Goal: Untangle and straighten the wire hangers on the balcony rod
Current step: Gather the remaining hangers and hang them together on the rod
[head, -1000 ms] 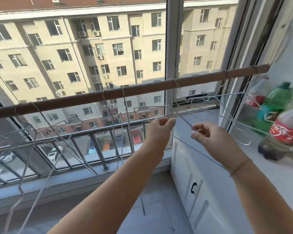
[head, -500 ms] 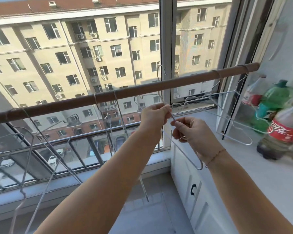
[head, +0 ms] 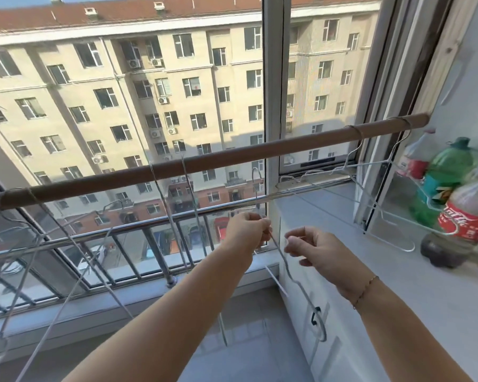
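Note:
A brown rod [head: 232, 155] crosses the window from lower left to upper right. My left hand [head: 246, 230] grips the neck of a white wire hanger [head: 295, 285]. Its hook points up just below the rod, and one arm slants down to the right. My right hand [head: 320, 252] hovers beside that arm, thumb and forefinger close together; whether they pinch the wire is unclear. Two more hangers [head: 188, 194] dangle from the middle of the rod. A tangled bunch [head: 66, 244] hangs at the left, and another bunch [head: 381, 216] at the right end lies out over the sill.
On the white counter [head: 398, 285] at the right stand a cola bottle [head: 464, 221] and a green bottle [head: 442, 180], touching the right-hand hangers. A cabinet door with a black handle [head: 313, 318] is below. A metal railing [head: 122, 230] runs behind the glass.
The held hanger has come down, and its hook now sits below the rod instead of above it. My hands have dropped and drawn apart, and my right hand has loosened from the wire.

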### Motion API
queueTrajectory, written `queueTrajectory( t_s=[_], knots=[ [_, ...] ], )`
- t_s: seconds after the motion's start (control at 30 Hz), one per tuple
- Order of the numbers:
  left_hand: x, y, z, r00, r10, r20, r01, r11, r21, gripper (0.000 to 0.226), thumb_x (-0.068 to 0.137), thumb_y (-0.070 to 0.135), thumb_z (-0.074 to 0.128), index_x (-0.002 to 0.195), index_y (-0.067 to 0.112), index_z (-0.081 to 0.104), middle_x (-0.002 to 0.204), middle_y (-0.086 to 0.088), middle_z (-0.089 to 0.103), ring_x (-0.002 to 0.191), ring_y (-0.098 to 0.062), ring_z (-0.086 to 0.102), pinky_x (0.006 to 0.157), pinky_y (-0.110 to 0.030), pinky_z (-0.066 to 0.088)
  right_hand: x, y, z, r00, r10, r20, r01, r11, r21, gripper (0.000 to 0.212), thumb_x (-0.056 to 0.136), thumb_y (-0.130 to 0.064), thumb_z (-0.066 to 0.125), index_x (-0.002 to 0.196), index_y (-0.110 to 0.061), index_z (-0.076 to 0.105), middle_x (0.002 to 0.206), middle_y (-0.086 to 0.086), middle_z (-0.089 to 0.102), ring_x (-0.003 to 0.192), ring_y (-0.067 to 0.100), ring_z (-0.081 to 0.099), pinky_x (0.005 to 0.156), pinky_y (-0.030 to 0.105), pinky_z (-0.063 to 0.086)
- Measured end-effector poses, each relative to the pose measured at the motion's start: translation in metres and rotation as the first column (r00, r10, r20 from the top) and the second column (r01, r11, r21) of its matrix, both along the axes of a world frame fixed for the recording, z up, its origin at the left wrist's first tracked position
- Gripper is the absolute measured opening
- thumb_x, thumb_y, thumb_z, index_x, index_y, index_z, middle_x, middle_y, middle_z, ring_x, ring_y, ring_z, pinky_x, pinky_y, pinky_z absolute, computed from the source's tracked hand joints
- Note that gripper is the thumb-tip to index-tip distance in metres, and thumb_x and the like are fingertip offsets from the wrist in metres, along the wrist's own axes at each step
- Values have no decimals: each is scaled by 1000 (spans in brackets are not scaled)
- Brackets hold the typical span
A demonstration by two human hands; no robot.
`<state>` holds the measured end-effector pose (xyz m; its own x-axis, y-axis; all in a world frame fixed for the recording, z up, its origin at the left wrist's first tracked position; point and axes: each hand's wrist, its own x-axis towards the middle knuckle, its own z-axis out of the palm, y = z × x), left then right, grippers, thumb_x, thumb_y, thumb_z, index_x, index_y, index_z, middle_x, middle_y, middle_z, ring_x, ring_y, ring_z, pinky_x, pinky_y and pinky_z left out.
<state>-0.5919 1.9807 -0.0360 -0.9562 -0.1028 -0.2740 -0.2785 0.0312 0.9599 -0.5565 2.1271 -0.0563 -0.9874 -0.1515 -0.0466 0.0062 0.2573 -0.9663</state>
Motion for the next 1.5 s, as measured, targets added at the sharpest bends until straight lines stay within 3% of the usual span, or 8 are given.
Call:
queueTrajectory(
  t_s=[0.27,0.43,0.57,0.7,0.83,0.93,1.17,1.5],
  knots=[
    [23,-12,-12,997,-68,-24,65,989,-134,18,84,-6,53,92,4,65,67,-6,57,56,-13,52,44,-10,44,-16,5,-2,963,2,-270,79,954,288,42,90,-12,50,130,-21,46,134,0,48,126,14,42,103,25,30],
    [31,-13,-16,989,-146,-8,141,963,-228,22,81,-5,57,92,9,71,71,-7,61,75,-22,55,72,-26,47,-14,4,-10,934,56,-352,122,877,464,51,86,-5,52,134,-21,43,142,5,40,134,20,32,105,20,16],
    [38,-11,-17,983,-182,19,180,948,-261,24,85,2,56,77,20,70,76,-4,64,78,-20,49,55,-14,41,-7,6,-14,943,71,-325,130,821,556,29,86,-11,54,113,-19,61,123,3,58,118,24,48,102,29,30],
    [44,-8,-17,983,-180,-21,167,944,-284,21,88,6,54,85,19,70,84,-4,62,78,-20,49,46,-8,38,7,13,-7,973,81,-217,62,810,583,13,89,-25,54,78,-20,59,76,2,67,76,24,60,72,34,45],
    [45,-9,-17,974,-63,-218,-37,904,-426,13,80,20,67,93,25,66,104,-5,61,96,-21,58,89,-36,51,22,16,3,979,29,-203,68,889,454,13,87,-20,58,73,-20,59,59,-1,58,60,21,56,68,39,49],
    [48,-6,-3,944,-6,-331,-113,933,-341,13,79,31,70,87,22,64,90,-3,63,82,-16,58,81,-33,52,30,13,9,985,-25,-169,77,949,307,16,90,-12,53,77,-19,60,57,-1,54,52,17,52,54,37,52],
    [54,17,29,942,-118,-315,79,988,-135,19,81,32,67,81,15,74,68,4,70,63,-8,61,71,-34,53,37,-4,42,980,-88,-177,70,992,-103,14,93,-8,47,92,-9,61,61,8,56,42,8,46,41,22,44],
    [35,-4,53,946,49,-321,-52,999,-1,15,86,22,64,88,10,72,87,-20,71,72,-20,61,79,-37,55,10,-40,69,973,-23,-231,-15,987,-162,15,93,-16,51,88,-9,64,54,2,57,37,2,43,39,12,35]
  ],
)
